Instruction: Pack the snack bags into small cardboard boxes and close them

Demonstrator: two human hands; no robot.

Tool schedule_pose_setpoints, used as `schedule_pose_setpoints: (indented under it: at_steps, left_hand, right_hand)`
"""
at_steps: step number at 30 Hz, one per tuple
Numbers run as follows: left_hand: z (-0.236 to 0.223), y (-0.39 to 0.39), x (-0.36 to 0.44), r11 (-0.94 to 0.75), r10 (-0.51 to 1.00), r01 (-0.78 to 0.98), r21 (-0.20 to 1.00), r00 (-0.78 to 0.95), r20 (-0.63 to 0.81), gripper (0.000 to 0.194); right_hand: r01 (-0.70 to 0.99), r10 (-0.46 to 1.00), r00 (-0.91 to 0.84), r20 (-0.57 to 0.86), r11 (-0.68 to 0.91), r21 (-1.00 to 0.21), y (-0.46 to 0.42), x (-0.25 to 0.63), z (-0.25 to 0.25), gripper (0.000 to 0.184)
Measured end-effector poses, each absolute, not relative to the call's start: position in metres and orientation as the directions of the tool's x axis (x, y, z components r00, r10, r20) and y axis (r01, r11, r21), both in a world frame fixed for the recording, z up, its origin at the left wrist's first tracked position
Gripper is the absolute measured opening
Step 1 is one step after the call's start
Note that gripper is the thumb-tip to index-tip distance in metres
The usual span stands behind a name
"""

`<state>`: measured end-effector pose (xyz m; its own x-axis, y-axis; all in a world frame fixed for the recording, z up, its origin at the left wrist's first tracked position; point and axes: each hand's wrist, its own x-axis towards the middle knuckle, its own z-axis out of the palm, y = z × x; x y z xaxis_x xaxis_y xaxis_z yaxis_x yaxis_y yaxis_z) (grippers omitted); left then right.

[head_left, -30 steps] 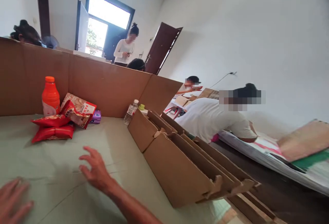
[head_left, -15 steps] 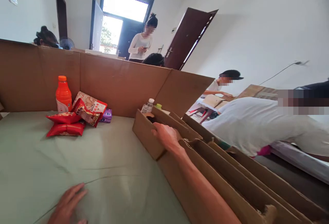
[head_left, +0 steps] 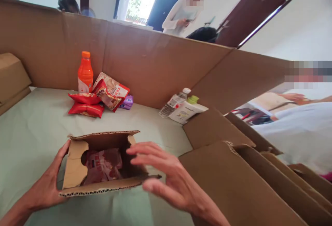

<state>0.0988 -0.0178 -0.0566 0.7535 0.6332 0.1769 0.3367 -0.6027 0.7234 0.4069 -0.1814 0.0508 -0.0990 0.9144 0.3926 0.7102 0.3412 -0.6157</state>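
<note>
A small open cardboard box (head_left: 75, 165) sits in front of me over the green cloth. Its left end wall has a rounded cut-out, and a reddish snack packet (head_left: 103, 165) lies inside. My left hand (head_left: 50, 182) grips the box's left end, with some of its fingers hidden behind the wall. At the opposite end my right hand (head_left: 166, 170) has its fingers spread, close to the box's right wall and holding nothing. Whether its fingertips touch the box, I cannot tell.
Along the back cardboard wall (head_left: 150, 63) are an orange bottle (head_left: 85, 72), red snack bags (head_left: 86, 109) and a purple packet (head_left: 127, 102). A clear bottle (head_left: 175, 103) and a white pouch with green cap (head_left: 188, 111) lean right. Larger boxes (head_left: 223, 174) fill the right side.
The small box has come from the right side to the middle before me. My left hand has taken its left end; my right hand has come off its rim. The view has turned downward.
</note>
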Motion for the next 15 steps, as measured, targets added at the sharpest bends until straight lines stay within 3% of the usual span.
schedule_pose_setpoints:
  at_steps: [3, 7, 10, 12, 15]
  left_hand:
    - [-0.050, -0.010, 0.099, -0.597, 0.608, 0.305, 0.742, 0.775, 0.170, 0.113]
    - [-0.041, 0.012, 0.087, -0.517, 0.611, 0.283, 0.808, 0.783, 0.117, 0.119]
    - [-0.044, 0.022, 0.071, -0.455, 0.657, 0.296, 0.840, 0.748, 0.093, 0.110]
    - [-0.054, 0.021, 0.064, -0.413, 0.724, 0.317, 0.854, 0.683, 0.097, 0.098]
    - [-0.077, 0.015, 0.068, -0.385, 0.829, 0.406, 0.829, 0.547, 0.118, 0.090]
  right_hand:
    - [0.633, 0.944, 0.001, 0.330, 0.255, -0.731, -0.183, 0.410, 0.038, 0.048]
    - [0.535, 0.973, -0.032, 0.230, 0.211, -0.818, -0.196, 0.399, 0.027, 0.048]
    - [0.459, 0.950, 0.010, 0.311, 0.272, -0.846, -0.189, 0.397, 0.024, 0.045]
    - [0.414, 0.903, 0.135, 0.408, 0.323, -0.851, -0.168, 0.404, 0.020, 0.041]
    - [0.467, 0.847, 0.343, 0.407, 0.222, -0.856, -0.119, 0.416, 0.005, 0.027]
